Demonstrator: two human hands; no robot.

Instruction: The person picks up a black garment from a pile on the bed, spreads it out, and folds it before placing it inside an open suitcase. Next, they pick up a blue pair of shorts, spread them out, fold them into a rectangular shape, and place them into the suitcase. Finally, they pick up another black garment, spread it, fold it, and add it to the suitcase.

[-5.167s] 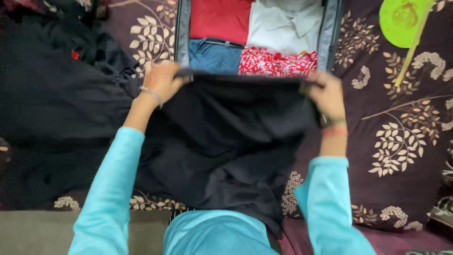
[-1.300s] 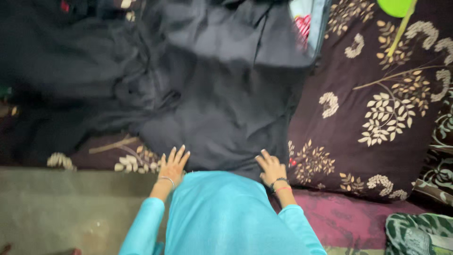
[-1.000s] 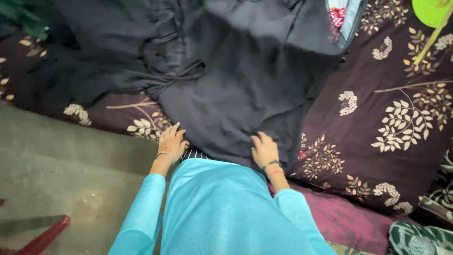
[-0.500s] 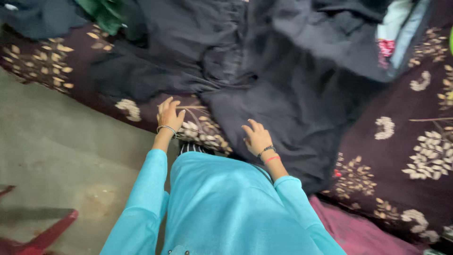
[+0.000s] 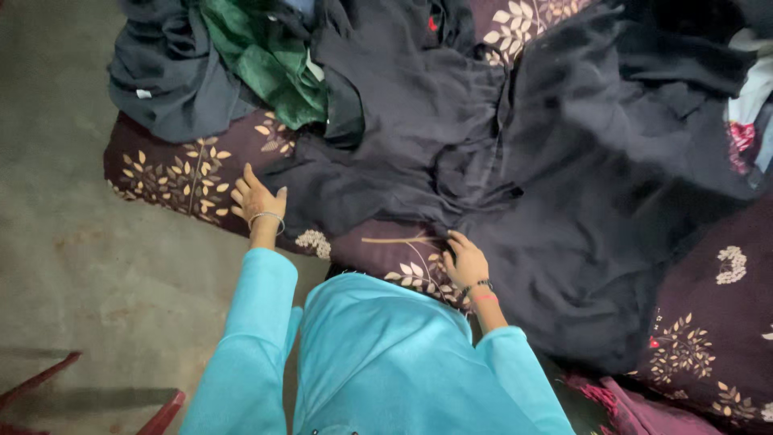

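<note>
A large dark navy garment lies spread over a maroon mattress with a leaf print. My left hand rests flat on the mattress beside the garment's left edge, fingers apart, a bangle on the wrist. Close to my body, my right hand lies on the mattress with its fingertips at the garment's lower edge; I cannot tell whether they pinch the cloth. Both arms wear turquoise sleeves.
A heap of clothes sits at the mattress's far left: a dark grey piece and a green one. A bare concrete floor runs along the left. Red bars show at the bottom left. A suitcase edge peeks at right.
The view has swung left along the mattress. Both hands slid left off the garment's near hem; the left one now rests on bare mattress. The clothes heap has come into view.
</note>
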